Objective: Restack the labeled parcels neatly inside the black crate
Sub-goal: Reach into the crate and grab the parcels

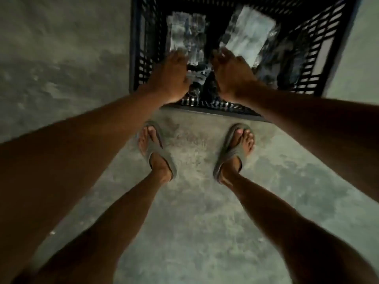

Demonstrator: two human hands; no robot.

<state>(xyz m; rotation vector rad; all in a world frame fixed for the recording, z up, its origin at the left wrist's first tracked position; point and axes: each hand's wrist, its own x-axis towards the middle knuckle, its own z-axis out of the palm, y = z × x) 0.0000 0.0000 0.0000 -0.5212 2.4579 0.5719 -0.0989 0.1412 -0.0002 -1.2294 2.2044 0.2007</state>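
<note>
Down inside the black lattice-walled plastic crate (pixel 320 64), both hands are at work near its front wall. The left hand (pixel 171 78) is curled, knuckles up, fingers bent down onto a glossy plastic-wrapped parcel with a pale label (pixel 184 35); whether it truly grips it I cannot tell. The right hand (pixel 231 75) is likewise curled, its fingertips at the near corner of a second shiny wrapped parcel (pixel 249 36), which lies askew; its hold is blurred too. A darker wrapped bundle (pixel 281 64) slumps against the right wall.

By my reckoning the restacking is barely underway: the parcels lie side by side at odd angles, none squared up.

Room is tight between the walls, though the crate is open above. Sandalled feet (pixel 158 150) stand just before it on bare concrete floor (pixel 61 58), which is open all around.
</note>
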